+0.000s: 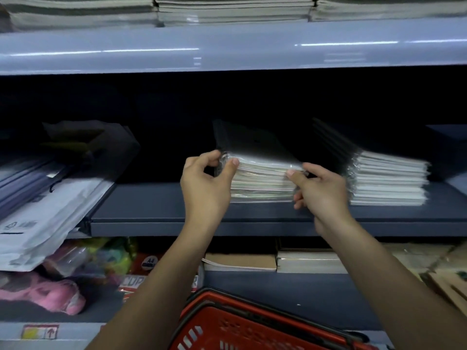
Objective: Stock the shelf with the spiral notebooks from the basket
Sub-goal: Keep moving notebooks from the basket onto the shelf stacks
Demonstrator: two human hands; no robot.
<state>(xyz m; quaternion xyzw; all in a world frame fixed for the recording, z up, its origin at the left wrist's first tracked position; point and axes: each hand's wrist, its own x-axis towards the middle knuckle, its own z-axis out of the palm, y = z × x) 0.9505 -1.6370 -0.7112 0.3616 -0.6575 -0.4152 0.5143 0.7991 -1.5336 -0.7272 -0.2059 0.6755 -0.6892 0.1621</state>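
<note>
The top notebook (255,147) is pinched at its left corner by the left hand (206,183) and at its right corner by the right hand (319,188), likely squared onto the stack (262,183) on the shelf (156,210); the basket (252,329) is seen below.

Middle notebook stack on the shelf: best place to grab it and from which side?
Grip the middle notebook stack by its two short ends, coming from the front, as the left hand and right hand do. It lies flat on the shelf, so its underside is closed off. The neighbouring stack probably leaves little room on the right.
</note>
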